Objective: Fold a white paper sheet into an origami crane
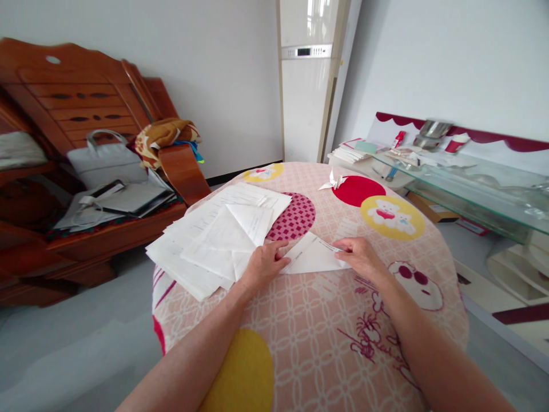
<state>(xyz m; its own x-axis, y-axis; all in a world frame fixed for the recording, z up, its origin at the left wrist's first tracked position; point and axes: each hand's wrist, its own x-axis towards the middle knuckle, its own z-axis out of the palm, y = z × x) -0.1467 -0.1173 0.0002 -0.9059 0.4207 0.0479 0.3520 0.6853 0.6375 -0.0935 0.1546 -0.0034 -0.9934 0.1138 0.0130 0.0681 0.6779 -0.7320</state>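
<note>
A white sheet of paper folded into a triangle point(316, 256) lies on the round table in front of me, with printed lines showing near its upper edges. My left hand point(266, 262) has its thumb and fingers closed at the triangle's left corner. On the opposite side, my right hand point(361, 255) pinches the paper's right edge between thumb and fingers. Left of the triangle is a stack of printed sheets point(193, 229), with a creased, partly folded sheet point(223, 237) on top. A folded paper crane point(333, 181) stands near the table's far edge.
A patterned pink cloth point(300, 343) covers the table. At left stands a wooden bench point(86, 103) holding a grey bag point(105, 157), a laptop-like object and clothes. To the right is a glass shelf point(472, 177) with cups and papers. A tall white cabinet-style unit point(304, 103) stands behind.
</note>
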